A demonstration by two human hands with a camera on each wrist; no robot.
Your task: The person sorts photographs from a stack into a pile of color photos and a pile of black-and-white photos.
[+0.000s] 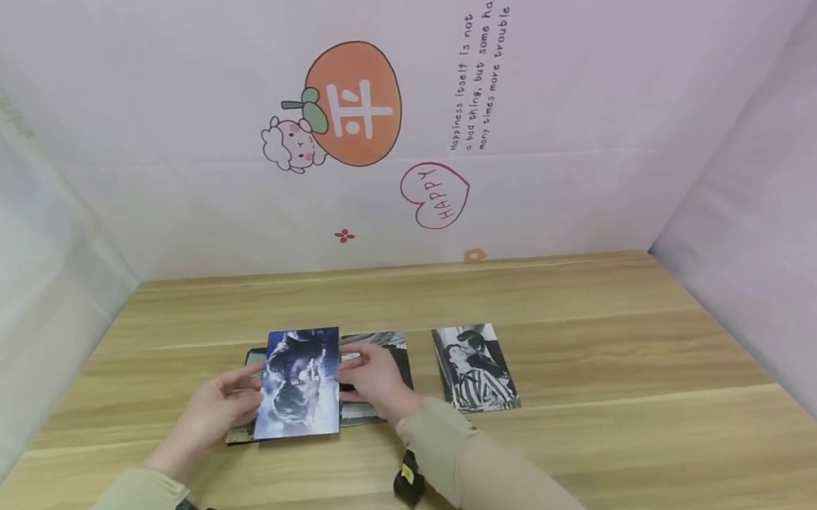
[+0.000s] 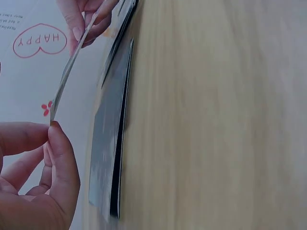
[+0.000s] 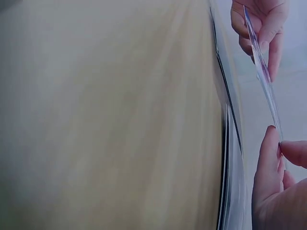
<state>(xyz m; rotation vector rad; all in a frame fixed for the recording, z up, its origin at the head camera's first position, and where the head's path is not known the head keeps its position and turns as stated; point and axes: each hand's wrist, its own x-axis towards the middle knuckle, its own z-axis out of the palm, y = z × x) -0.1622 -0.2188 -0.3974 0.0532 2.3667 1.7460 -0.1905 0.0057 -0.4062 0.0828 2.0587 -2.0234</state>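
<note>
Between my two hands, a blue-purple picture card with a cloudy scene is held up off the table. My left hand pinches its left edge between thumb and finger, as the left wrist view shows on the card's thin side. On the opposite edge, the thumb and fingers of my right hand pinch it too. Below it lie other picture cards, partly hidden: a dark-edged one at the left and a black-and-white one at the right. Seen edge-on, these lower cards look stacked and slightly apart.
To the right, a separate black-and-white picture card lies on the wood-grain table. A white printed cloth hangs behind the table, and pale cloth walls stand at both sides. A small black device sits at each wrist.
</note>
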